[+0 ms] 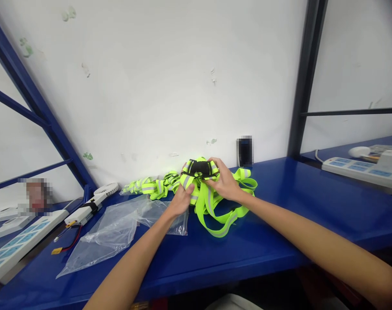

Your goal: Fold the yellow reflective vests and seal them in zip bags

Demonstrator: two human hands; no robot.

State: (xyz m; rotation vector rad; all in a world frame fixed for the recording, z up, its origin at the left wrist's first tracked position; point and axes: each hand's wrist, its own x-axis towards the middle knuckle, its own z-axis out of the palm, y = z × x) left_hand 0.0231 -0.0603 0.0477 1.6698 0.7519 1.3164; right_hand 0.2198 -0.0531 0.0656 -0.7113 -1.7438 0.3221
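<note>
Both hands hold a bundle of neon yellow-green reflective straps (212, 202) with grey stripes and a black middle piece (200, 167). My left hand (182, 199) grips its left side, thumb on top of a strap. My right hand (224, 181) has its fingers closed round the right end of the black piece. Loose loops of strap hang below and to the right, down to the blue table. More neon straps (154, 187) lie heaped at the back left, partly in clear plastic. Clear plastic bags (108, 228) lie flat beside my left forearm.
On the left of the blue table (247, 254) are a small white fan (106, 189), a cable with a yellow connector (57, 250) and a white power strip (28, 241). A dark, blurred object (245, 151) stands against the wall. Another power strip (360, 170) lies at the right, beyond a dark post (304, 82).
</note>
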